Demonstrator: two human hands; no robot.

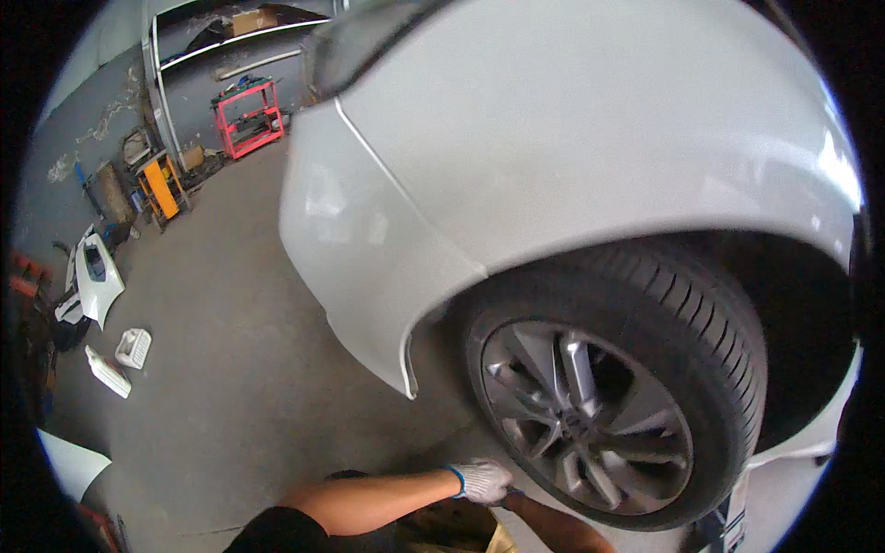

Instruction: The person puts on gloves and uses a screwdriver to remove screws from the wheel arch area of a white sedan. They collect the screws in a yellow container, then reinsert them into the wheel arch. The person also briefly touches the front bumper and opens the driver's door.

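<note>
My left hand wears a whitish knitted work glove with a blue cuff. Its fingers are bunched against my right hand, just beside the lower edge of the car wheel. The glove largely hides the right hand, and I cannot tell whether either hand grips anything. Above the wheel, which has a grey multi-spoke alloy rim, curves the silver-white fender of a car. The end of the bumper meets the fender along a seam and hangs down in a point near the tyre.
Grey concrete floor stretches left. Along the wall stand a red tool cart, an orange-panelled stand and metal shelving. White body panels and a white plastic container lie at left. A brownish thing with a yellow edge is below my hands.
</note>
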